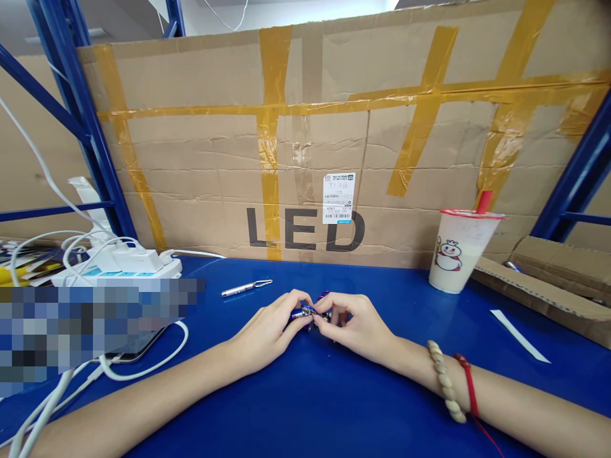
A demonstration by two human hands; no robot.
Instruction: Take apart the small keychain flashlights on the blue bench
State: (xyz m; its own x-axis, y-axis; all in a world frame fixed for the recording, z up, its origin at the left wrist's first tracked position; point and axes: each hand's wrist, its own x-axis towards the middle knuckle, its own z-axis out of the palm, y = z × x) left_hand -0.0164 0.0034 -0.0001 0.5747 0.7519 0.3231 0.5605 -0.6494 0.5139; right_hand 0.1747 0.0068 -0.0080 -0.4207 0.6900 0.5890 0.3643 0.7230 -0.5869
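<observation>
Over the middle of the blue tabletop, my left hand pinches a small shiny blue-and-silver piece between thumb and fingers. My right hand meets it from the other side, thumb and index finger closed on its right end. A purple bit shows just above the right fingertips. The fingers cover much of the piece, so its exact kind cannot be made out. Beyond my left hand lies a slim silver tool with a wire loop at one end.
A drink cup with a red straw stands at the back right, near a white strip and an open cardboard box. White cables, a power strip and a phone occupy the left. A large carton walls the back.
</observation>
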